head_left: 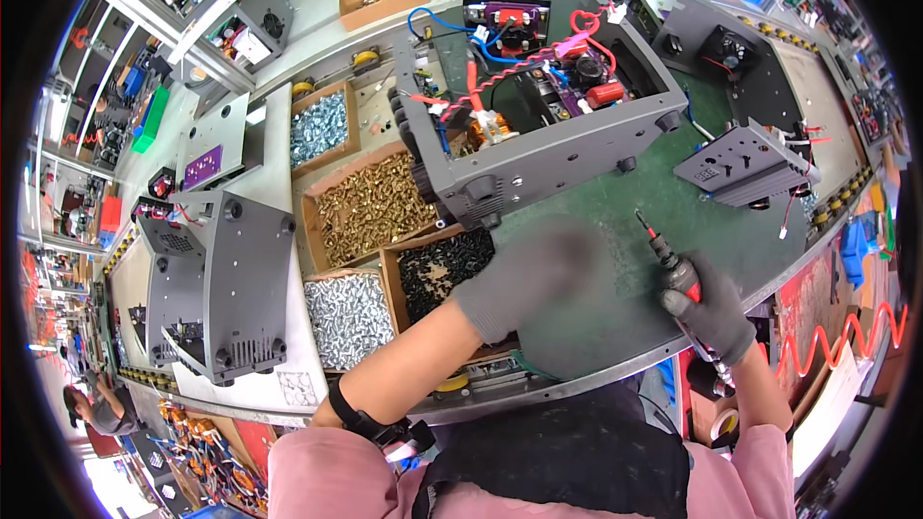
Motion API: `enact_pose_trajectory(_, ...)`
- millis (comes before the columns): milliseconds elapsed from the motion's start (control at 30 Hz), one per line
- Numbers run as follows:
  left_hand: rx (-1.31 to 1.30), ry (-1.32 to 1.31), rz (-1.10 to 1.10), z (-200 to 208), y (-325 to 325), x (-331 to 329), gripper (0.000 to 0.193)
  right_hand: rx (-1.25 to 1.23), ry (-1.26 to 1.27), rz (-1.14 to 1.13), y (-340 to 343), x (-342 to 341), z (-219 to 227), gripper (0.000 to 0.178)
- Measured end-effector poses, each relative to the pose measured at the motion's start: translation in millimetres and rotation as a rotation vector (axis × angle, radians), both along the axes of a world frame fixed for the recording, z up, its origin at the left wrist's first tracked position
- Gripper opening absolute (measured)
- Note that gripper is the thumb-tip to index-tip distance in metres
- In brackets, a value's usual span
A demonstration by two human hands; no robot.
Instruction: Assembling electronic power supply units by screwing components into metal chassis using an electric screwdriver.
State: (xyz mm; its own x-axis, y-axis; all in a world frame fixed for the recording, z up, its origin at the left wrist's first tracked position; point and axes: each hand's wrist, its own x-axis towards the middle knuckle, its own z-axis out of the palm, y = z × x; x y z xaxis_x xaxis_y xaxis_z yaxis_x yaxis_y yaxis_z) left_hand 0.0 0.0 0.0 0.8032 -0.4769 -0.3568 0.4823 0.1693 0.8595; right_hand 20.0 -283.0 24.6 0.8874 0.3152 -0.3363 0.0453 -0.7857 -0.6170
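My right hand (pixel 713 312), in a grey glove, is closed around a power screwdriver (pixel 685 279) with a red and dark body. Its bit points up and left, above the green work surface (pixel 615 317). My left hand (pixel 529 277), gloved too, reaches over that surface beside the bin of black screws (pixel 437 274). Motion smears its fingers, so I cannot see whether they hold anything. Beyond both hands a grey metal equipment case (pixel 567 159) lies with its inside showing: red and blue wires, a red capacitor and circuit boards. A grey panel (pixel 745 165) with wires rests to the right.
Cardboard bins of brass screws (pixel 370 207), silver screws (pixel 348 319) and bluish fasteners (pixel 320 128) stand left of the case. Another grey case (pixel 245 279) is further left. A dark panel with a fan (pixel 731 48) sits back right. A red coiled hose (pixel 836 351) hangs at right.
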Motion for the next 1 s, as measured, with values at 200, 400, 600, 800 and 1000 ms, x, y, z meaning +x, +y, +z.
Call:
enact_pose_trajectory(200, -0.235, 0.229, 0.467, -4.3, 10.0, -13.8, 0.028, 0.059, -0.103, 0.09, 38.9, -21.9, -1.6, 0.051)
enact_pose_trajectory(400, -0.127, 0.135, 0.571, -11.9, 32.7, -36.2, 0.033, 0.261, 0.074, 0.24, 81.8, -41.8, -3.7, 0.052)
enact_pose_trajectory(600, -0.248, 0.214, 0.779, -3.2, 42.4, -62.8, 0.039, 0.296, 0.111, 0.366, 107.0, -43.0, 10.4, 0.052)
enact_pose_trajectory(800, -0.266, 0.161, 0.902, 3.6, 37.6, -81.3, 0.043, 0.266, 0.182, 0.427, 117.9, -44.2, 13.4, 0.056)
enact_pose_trajectory(1000, -0.117, 0.038, 0.91, 9.6, 35.4, -86.1, 0.043, 0.332, 0.329, 0.456, 120.3, -40.4, 23.1, 0.055)
